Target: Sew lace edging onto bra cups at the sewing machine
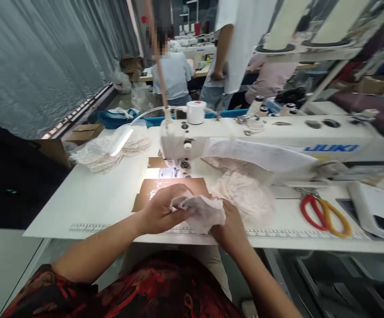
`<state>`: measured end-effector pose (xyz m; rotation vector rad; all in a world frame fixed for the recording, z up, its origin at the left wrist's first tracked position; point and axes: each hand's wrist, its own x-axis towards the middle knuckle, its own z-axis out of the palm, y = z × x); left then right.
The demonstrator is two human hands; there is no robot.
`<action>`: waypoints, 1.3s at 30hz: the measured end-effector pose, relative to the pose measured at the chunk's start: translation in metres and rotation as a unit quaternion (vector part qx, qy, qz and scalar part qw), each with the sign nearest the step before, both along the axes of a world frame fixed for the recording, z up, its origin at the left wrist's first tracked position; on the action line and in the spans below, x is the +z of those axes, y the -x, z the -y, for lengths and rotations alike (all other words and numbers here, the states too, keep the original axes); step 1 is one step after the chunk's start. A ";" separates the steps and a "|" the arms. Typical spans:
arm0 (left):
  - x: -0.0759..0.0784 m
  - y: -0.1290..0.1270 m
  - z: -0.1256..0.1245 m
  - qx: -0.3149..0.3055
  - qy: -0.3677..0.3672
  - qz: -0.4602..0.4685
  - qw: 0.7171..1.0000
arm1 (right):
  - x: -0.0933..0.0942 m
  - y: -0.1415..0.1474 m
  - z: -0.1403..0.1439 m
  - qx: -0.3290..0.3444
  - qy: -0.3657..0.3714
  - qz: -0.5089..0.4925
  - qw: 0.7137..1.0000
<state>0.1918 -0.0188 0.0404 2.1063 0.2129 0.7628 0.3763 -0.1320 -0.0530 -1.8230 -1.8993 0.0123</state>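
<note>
Between my two hands, over the front of the sewing table, is a crumpled piece of thin white fabric [208,213]. My left hand [167,210] pinches its left side with thumb and fingers. On the right side my right hand [230,225] grips the same piece, its fingers partly hidden by the cloth. Just beyond the hands lies a brown cardboard sheet [138,202], in front of the lit needle area of a white sewing machine [178,141]. A heap of cream lacy fabric [245,194] rests right of my right hand.
Stacked cream fabric pieces [102,154] lie at the table's left, under a small lamp [122,142]. Scissors [324,216] with red and yellow handles and a white box [377,212] are at right. A ruler strip [278,233] runs along the front edge. Other people [175,73] are beyond the machine.
</note>
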 end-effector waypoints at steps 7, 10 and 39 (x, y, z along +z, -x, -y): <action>-0.037 0.061 -0.012 0.051 0.353 -0.038 0.933 | 0.019 0.013 -0.007 -0.006 -0.046 -0.286 0.957; -0.040 0.066 -0.014 0.030 0.397 -0.029 0.917 | 0.035 0.047 -0.029 0.103 0.070 -0.468 0.875; -0.081 0.031 -0.044 0.021 -0.187 -0.288 0.939 | 0.051 0.049 0.021 -0.118 0.111 -0.664 0.730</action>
